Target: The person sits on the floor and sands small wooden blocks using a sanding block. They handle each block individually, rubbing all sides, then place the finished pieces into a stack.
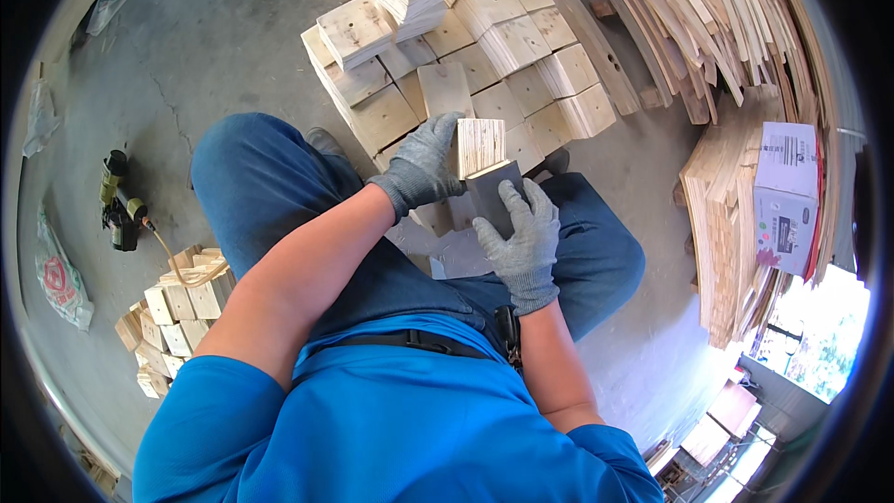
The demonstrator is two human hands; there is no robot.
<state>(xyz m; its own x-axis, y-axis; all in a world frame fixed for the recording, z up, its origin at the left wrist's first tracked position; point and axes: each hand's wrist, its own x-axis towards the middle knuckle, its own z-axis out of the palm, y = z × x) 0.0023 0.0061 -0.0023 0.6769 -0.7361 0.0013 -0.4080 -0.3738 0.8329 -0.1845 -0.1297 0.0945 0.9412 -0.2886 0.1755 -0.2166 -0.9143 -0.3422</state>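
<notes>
Both my hands wear grey gloves and meet over my lap. My left hand (pixel 424 168) is closed against the left side of a pale wooden block (pixel 481 144) with layered edges. A dark grey block-shaped piece (pixel 491 197) sits against the near side of that block. My right hand (pixel 523 240) grips the dark piece from the right, its thumb and fingers over the surface. Whether the dark piece is separate or a shaded face of the wood, I cannot tell. Just beyond my hands stands a stack of square wooden blocks (pixel 498 23).
A nail gun (pixel 119 205) with a hose lies on the floor at the left, by a pile of small blocks (pixel 177 321). Long boards (pixel 670 19) are stacked at the far right. Nearer, a cardboard box (pixel 787 196) rests on stacked wood (pixel 722 224).
</notes>
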